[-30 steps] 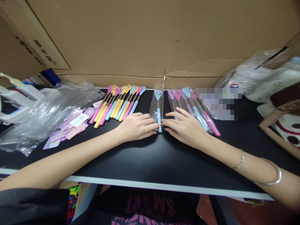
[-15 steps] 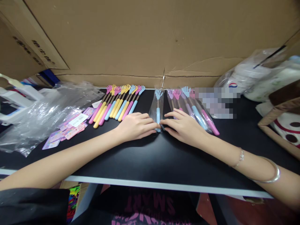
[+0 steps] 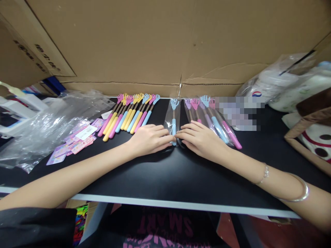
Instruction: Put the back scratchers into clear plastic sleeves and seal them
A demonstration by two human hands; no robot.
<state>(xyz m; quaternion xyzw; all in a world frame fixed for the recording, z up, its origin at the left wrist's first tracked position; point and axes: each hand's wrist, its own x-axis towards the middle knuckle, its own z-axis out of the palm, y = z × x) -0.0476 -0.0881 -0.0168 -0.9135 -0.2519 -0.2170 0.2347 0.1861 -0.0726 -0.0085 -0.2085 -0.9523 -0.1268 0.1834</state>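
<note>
A light-blue back scratcher (image 3: 174, 119) lies in a clear plastic bag (image 3: 168, 117), claw end away from me. My left hand (image 3: 152, 139) is closed at the left of its handle's near end, fingers together. From the other side, my right hand (image 3: 200, 139) is closed at the bag's near edge, its fingertips against the handle; the exact grip is partly hidden. Right of these lie several bagged back scratchers (image 3: 218, 127) in blue, pink and purple, some partly under my right hand. To the left is a row of unbagged back scratchers (image 3: 129, 117) in pink, yellow and blue.
Pink and purple cards (image 3: 74, 141) and a heap of clear plastic bags (image 3: 54, 120) lie at the left of the black table (image 3: 160, 182). A bagged cup (image 3: 269, 86) and a brown-trimmed bag (image 3: 310, 127) stand at the right. Cardboard (image 3: 155, 44) walls the back.
My right fingertips have moved slightly left, closer to the blue handle and my left fingers. The bagged back scratcher has shifted slightly left. The rest stays in place.
</note>
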